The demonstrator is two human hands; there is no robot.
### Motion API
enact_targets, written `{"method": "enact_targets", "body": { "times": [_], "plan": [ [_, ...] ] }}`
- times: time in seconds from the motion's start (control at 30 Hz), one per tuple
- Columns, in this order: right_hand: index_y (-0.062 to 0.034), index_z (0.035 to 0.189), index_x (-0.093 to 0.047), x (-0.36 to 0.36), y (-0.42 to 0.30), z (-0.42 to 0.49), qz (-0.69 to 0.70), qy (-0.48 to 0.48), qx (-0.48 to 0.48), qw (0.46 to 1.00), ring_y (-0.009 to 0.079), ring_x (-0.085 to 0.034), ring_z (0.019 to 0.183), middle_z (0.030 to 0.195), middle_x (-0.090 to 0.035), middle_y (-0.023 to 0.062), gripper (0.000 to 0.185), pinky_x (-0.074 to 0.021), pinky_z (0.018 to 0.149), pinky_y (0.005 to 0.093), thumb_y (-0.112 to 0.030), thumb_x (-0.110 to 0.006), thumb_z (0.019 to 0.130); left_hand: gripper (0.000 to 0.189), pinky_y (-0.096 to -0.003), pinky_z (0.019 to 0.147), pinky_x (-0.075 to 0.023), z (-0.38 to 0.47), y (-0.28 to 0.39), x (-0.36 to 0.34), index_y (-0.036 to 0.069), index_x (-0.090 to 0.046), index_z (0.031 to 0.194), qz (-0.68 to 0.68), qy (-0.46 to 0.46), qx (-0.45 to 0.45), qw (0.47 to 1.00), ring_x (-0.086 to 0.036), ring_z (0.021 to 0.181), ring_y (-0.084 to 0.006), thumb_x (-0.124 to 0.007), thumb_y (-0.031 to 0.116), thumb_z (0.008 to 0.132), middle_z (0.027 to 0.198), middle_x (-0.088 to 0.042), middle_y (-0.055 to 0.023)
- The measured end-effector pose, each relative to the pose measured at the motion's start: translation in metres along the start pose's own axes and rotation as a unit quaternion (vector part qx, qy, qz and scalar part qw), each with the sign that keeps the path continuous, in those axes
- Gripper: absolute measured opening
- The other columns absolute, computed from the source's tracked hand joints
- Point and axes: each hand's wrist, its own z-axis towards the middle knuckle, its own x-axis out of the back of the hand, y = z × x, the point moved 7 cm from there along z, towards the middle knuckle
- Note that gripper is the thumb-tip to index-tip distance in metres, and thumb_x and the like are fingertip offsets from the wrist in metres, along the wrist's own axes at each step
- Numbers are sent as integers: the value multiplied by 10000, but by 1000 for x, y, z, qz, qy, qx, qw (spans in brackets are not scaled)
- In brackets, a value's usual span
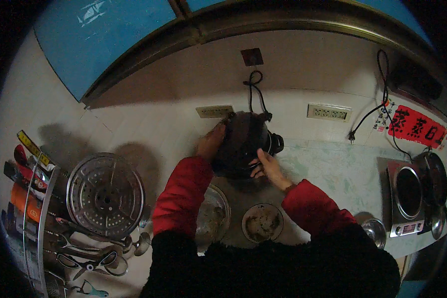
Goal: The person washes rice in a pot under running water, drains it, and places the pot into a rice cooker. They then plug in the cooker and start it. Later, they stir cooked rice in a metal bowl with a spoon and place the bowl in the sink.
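Observation:
A dark, rounded appliance with a power cord stands on the counter against the wall, straight in front of me; its exact kind is hard to tell in the dim light. My left hand rests against its left side, the fingertips partly lost in shadow. At its right front side is my right hand, thumb up and fingers curled at the edge; whether they grip it is unclear. Nearer to me are a bowl of food and, partly behind my left sleeve, a round metal dish.
A perforated steamer tray, scissors and a utensil rack are at the left. On the right are an induction cooker, pans and a metal bowl. A loose plug hangs by the wall socket.

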Motion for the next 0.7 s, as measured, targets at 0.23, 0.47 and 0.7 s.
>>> {"method": "enact_targets", "body": {
  "times": [0.23, 0.47, 0.7],
  "plan": [
    [55, 957, -380, 8, 41, 6, -5, 35, 43, 998, 213, -558, 492, 763, -565, 146, 318, -475, 432, 300, -214, -482, 822, 394, -345, 648, -494, -16, 4, -27, 101, -425, 1156, 53, 46, -120, 990, -534, 860, -267, -474, 106, 766, 1170, -419, -88],
    [42, 954, -458, 55, 57, 12, -409, 130, 104, 897, 204, -567, 503, 649, -574, 141, 250, -458, 476, 303, -162, -482, 811, 363, -366, 617, -491, -9, 8, -48, 106, -436, 1142, 68, -11, -89, 994, -544, 850, -267, -479, 138, 783, 1173, -417, -80],
    [41, 810, -512, 167, 47, 76, -125, 235, 26, 964, 177, -543, 461, 576, -548, 120, 384, -428, 407, 321, -341, -473, 818, 514, -422, 684, -470, 11, 19, -30, 66, -424, 1119, -3, -39, 118, 992, -539, 866, -333, -540, 393, 741, 1085, -471, -177]
  ]
}}
